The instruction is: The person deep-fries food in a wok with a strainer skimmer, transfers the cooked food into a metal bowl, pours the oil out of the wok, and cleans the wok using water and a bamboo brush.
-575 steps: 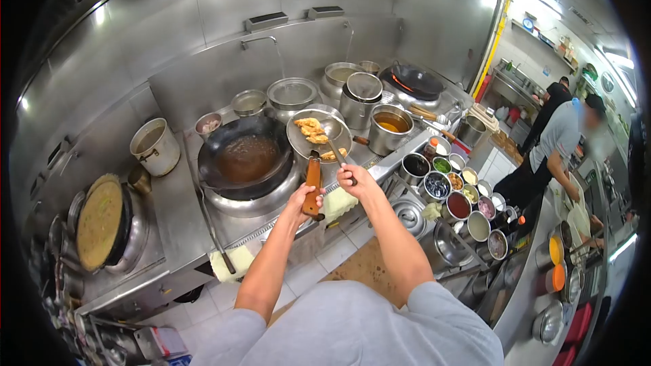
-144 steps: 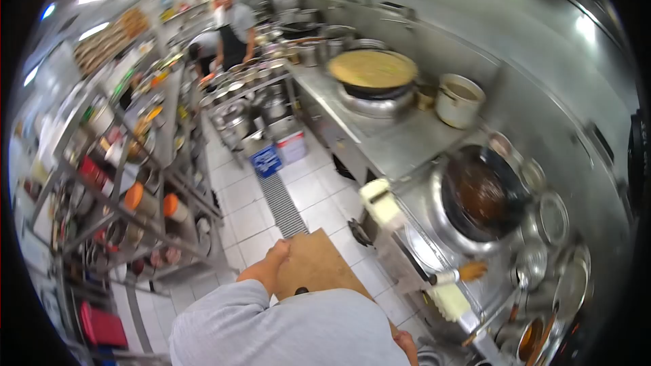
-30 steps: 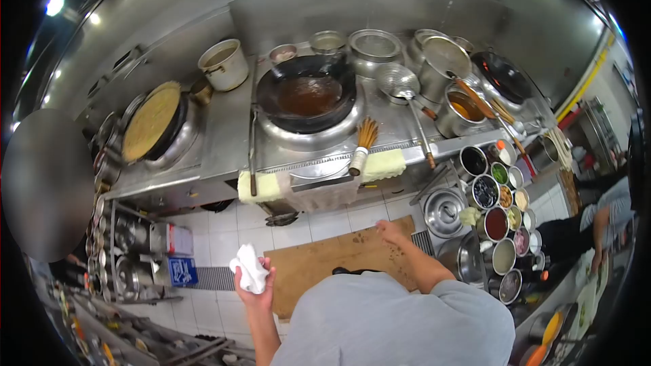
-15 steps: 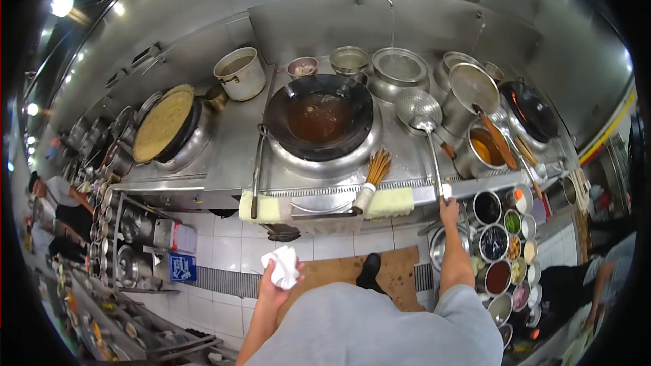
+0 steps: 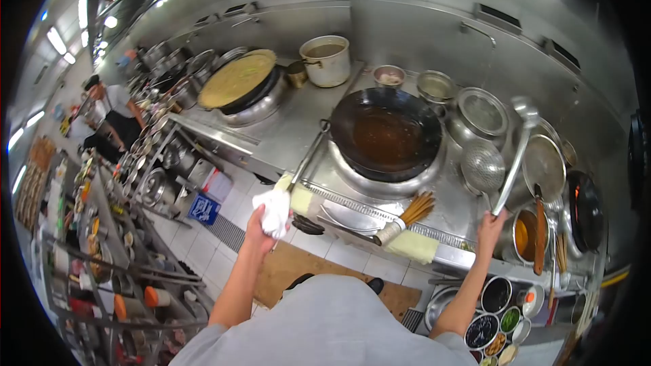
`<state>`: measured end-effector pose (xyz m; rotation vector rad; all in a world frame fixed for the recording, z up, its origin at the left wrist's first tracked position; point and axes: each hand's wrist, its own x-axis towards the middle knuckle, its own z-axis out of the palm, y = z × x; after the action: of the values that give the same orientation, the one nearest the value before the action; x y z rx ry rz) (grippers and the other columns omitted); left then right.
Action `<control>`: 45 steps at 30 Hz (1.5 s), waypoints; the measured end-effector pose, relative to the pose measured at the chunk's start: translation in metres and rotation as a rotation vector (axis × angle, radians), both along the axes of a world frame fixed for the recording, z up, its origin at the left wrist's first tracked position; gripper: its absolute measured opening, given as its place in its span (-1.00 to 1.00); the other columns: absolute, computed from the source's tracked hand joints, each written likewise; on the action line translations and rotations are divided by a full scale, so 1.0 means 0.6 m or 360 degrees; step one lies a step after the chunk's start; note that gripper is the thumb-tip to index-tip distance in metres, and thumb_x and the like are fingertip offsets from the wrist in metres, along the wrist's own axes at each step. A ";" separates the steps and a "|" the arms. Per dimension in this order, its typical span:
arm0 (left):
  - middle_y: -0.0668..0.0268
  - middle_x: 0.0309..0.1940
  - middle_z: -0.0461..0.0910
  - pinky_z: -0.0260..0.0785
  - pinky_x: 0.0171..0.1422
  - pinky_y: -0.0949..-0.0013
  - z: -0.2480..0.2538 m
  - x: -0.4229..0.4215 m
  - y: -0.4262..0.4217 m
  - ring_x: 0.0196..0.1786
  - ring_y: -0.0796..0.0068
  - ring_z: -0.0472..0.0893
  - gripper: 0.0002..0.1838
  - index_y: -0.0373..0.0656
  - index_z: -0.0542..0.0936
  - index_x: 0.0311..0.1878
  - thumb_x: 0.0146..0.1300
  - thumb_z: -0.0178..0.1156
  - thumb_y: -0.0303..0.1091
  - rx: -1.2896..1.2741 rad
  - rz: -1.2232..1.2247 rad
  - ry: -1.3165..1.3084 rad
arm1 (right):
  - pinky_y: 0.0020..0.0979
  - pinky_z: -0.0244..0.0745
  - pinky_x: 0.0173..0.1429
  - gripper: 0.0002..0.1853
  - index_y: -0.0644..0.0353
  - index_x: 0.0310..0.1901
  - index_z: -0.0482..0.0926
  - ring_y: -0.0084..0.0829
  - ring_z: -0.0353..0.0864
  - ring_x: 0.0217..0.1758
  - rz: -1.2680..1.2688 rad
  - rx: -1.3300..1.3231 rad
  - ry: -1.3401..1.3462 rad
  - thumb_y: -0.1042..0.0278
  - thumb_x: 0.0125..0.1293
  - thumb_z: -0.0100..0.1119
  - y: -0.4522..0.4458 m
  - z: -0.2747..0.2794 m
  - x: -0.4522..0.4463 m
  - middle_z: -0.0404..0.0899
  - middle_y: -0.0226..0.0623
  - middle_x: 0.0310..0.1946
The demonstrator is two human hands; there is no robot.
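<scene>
The steel range counter is taken up ahead of both hands by a black wok, in which brown liquid is held. The wok is set forward of the gap between the hands; by eye it is lain slightly nearer to the right hand, to whose forward left it is found. A perforated strainer is placed between the wok and the ladle. The ladle is gripped by the right hand with closed fingers near the handle's end; its long axis is pointed away from the body, beside the wok rather than across it, and its bowl is held farthest off, towards the back pots (whether any of them is touched cannot be told). A crumpled white cloth is clasped in the left hand, well apart from the ladle.
</scene>
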<state>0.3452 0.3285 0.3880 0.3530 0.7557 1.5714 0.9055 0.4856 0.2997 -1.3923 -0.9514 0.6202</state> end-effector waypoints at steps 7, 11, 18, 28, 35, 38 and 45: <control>0.13 0.08 0.51 0.53 -0.19 0.09 -0.006 -0.138 0.274 0.01 0.08 0.58 -0.46 -0.15 0.32 0.26 0.27 0.10 -0.12 0.0081 -0.0152 0.0277 | -0.63 0.08 -0.76 -0.69 0.10 0.12 0.31 -0.74 0.17 -0.74 -0.0082 0.0061 0.0112 0.39 0.36 0.03 -0.030 0.212 -0.022 0.31 -0.52 -0.55; 0.16 -0.02 0.56 0.53 -0.22 0.14 -0.030 -0.172 0.414 -0.09 0.17 0.62 -0.52 -0.16 0.36 0.20 0.27 0.10 -0.17 0.0035 -0.0280 0.0326 | -0.63 0.02 -0.76 -0.70 0.17 0.10 0.32 -0.74 0.12 -0.77 -0.0196 0.0220 -0.0026 0.40 0.36 0.03 -0.105 0.192 -0.019 0.30 -0.50 -0.55; 0.29 -0.33 0.55 0.50 -0.39 0.19 -0.058 -0.197 0.594 -0.39 0.38 0.56 -0.59 -0.15 0.48 -0.10 0.32 0.08 0.04 -0.0347 -0.0724 0.0760 | -0.61 0.01 -0.78 -0.69 0.21 0.10 0.30 -0.72 0.08 -0.81 -0.0603 0.0028 0.0039 0.46 0.34 0.00 -0.273 0.144 -0.154 0.28 -0.46 -0.59; 0.39 -0.51 0.51 0.36 -0.47 0.34 -0.156 -0.140 0.736 -0.49 0.52 0.51 -0.87 -0.06 0.50 -0.32 0.16 0.19 -0.26 -0.0688 -0.1172 0.1491 | -0.60 0.06 -0.80 -0.66 0.17 0.11 0.22 -0.69 0.08 -0.82 -0.0770 -0.0024 0.0325 0.45 0.33 -0.03 -0.341 0.108 -0.281 0.21 -0.47 -0.66; 0.38 -0.50 0.53 0.30 -0.51 0.26 -0.238 -0.021 0.560 -0.49 0.46 0.51 -0.92 0.01 0.50 -0.30 0.22 0.08 -0.25 -0.0490 -0.0854 0.0584 | -0.62 0.04 -0.77 -0.70 0.17 0.11 0.25 -0.72 0.10 -0.79 -0.0634 -0.0085 0.0322 0.47 0.36 -0.08 -0.321 0.121 -0.305 0.21 -0.52 -0.66; 0.28 -0.39 0.53 0.31 -0.47 0.19 -0.245 0.082 0.503 -0.38 0.36 0.54 -0.79 -0.08 0.42 -0.13 0.21 0.10 -0.26 -0.0641 -0.0648 0.0356 | -0.63 0.02 -0.76 -0.70 0.16 0.09 0.27 -0.72 0.09 -0.79 -0.0540 -0.0139 0.0336 0.45 0.35 -0.04 -0.299 0.117 -0.292 0.22 -0.52 -0.64; 0.31 -0.50 0.46 0.18 -0.61 0.33 -0.202 0.151 0.454 -0.53 0.44 0.44 -0.88 -0.09 0.38 -0.21 0.25 -0.01 -0.29 -0.0659 -0.0417 0.0269 | -0.59 0.06 -0.74 -0.66 0.19 0.11 0.30 -0.72 0.10 -0.78 -0.0291 -0.0246 0.0315 0.50 0.31 0.03 -0.258 0.142 -0.249 0.24 -0.49 -0.59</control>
<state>0.4358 0.6011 0.2665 0.2679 1.0953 1.1158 0.7563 0.3307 0.3849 -1.5042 -0.6218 0.6897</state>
